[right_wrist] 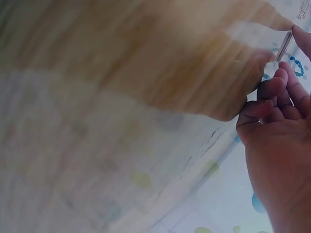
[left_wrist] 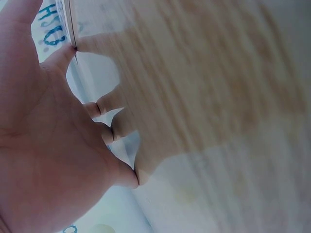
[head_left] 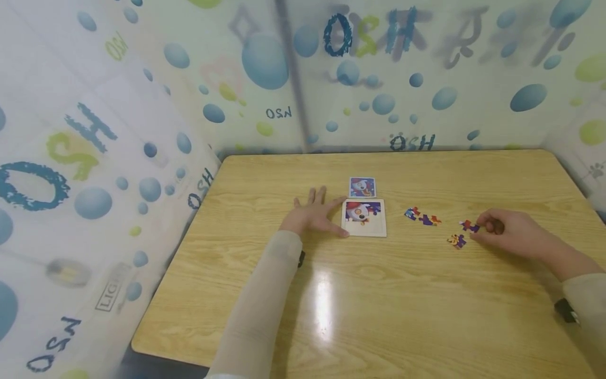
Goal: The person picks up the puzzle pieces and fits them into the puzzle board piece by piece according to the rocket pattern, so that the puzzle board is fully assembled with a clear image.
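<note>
My left hand (head_left: 313, 215) lies with fingers spread on the table, its thumb and index finger touching the left side of a square puzzle tray (head_left: 376, 229). A partly assembled picture fills the upper part of that tray, and its lower part is bare and pale. Just behind it lies a small picture card (head_left: 362, 187) with a similar cartoon face. Off to the right, my right hand (head_left: 513, 231) pinches a red and purple jigsaw piece (head_left: 470, 226) between thumb and index finger. In the right wrist view the pinched jigsaw piece (right_wrist: 285, 46) appears edge-on, tilted up.
A yellow and purple jigsaw piece (head_left: 456, 241) lies close to my right hand. Between tray and hand are more loose pieces (head_left: 428, 220), some touching or overlapping. The wooden table (head_left: 379, 305) meets a patterned wall (head_left: 402, 116) at the back and another at the left.
</note>
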`<state>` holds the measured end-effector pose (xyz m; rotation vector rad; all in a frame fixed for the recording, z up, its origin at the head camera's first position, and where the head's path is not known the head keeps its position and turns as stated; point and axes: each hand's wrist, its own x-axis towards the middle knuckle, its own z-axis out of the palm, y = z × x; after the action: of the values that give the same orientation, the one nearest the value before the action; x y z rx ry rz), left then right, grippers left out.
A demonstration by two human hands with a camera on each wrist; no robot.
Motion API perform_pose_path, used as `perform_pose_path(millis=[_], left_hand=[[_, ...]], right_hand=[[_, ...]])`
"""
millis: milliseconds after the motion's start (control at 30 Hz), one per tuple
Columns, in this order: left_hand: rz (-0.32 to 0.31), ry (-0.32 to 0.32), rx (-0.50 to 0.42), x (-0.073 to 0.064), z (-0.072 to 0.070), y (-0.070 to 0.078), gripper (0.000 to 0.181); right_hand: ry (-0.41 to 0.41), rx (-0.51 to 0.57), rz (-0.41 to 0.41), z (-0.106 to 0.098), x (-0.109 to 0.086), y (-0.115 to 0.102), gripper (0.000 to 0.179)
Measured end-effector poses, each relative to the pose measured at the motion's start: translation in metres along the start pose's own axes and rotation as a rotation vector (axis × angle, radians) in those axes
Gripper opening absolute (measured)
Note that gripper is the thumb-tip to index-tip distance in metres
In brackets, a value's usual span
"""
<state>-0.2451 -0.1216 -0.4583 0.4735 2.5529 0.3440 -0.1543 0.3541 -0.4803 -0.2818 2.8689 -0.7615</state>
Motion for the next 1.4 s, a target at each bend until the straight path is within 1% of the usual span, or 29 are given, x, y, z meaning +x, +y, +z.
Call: perform_pose_path(millis=[167, 400, 533, 667, 867, 1100, 1300, 1400], left_hand=[[-0.002, -0.001, 0.004, 0.0018, -0.0014, -0.0005, 0.113], [-0.003, -0.021, 0.003, 0.0009, -0.0019, 0.0001, 0.111], [0.008, -0.008, 0.011, -0.0007, -0.0007, 0.0006, 0.111], [0.007, 0.0, 0.01, -0.0017, 0.0, 0.0009, 0.112], [0.005, -0.005, 0.009, -0.002, -0.0001, 0.0008, 0.112], [-0.003, -0.027, -0.005, -0.0056, -0.0035, 0.0038, 0.113], [-0.009, -0.025, 0.003, -0.0053, -0.0033, 0.0037, 0.112], [-0.009, -0.023, 0.01, -0.0042, -0.0024, 0.0029, 0.111]], right_hand=[[-0.001, 0.003, 0.005, -0.0014, 0.001, -0.0012, 0.044], [0.03, -0.024, -0.019, -0.0003, 0.0003, -0.0007, 0.039], [0.049, -0.04, -0.038, 0.0002, -0.0016, -0.0017, 0.036], [0.07, -0.05, -0.053, 0.0003, -0.0025, -0.0023, 0.034], [0.055, -0.056, -0.045, -0.0004, -0.0019, -0.0007, 0.035], [0.058, -0.025, -0.038, -0.0009, -0.003, -0.0009, 0.033], [0.049, -0.013, -0.028, -0.0014, -0.0035, -0.0015, 0.035], [0.048, -0.013, -0.039, -0.0013, -0.004, -0.0002, 0.035]])
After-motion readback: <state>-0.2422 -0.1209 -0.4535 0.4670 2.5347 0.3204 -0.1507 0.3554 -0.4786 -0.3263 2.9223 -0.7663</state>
